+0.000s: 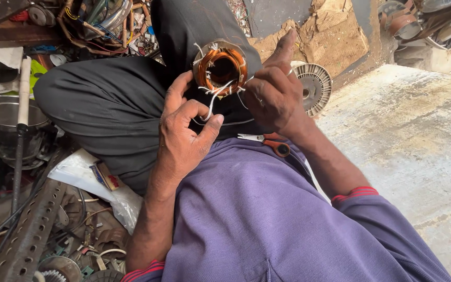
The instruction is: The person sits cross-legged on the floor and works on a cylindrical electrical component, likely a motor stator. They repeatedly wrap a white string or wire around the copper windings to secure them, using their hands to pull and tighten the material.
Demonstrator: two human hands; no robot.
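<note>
1. A cluttered workshop floor (413,136) lies right of the hands; scrap metal left.
2. The right hand (275,96) clasps a copper-wound stator (221,68) on the knee; the left hand (186,133) pinches its white thread (212,102).
3. Lacing seems underway; the next pull likely needs steady tension; scissors (270,142) lie just below.

A small motor-repair workshop is shown, worked at floor level. A copper-wound stator (221,69) with white binding thread is held at the upper middle of the frame, and a finned metal rotor disc (315,86) is seen just right of it on the rough concrete floor (418,141). Tangled wires and scrap parts (100,23) are piled at the upper left, a steel pot (1,122) stands at the left edge, and a perforated angle iron (30,235) with gears and debris is spread across the lower left. Orange-handled scissors (270,141) are laid on the lap at centre. Torn cardboard (319,34) is seen at the top.
</note>
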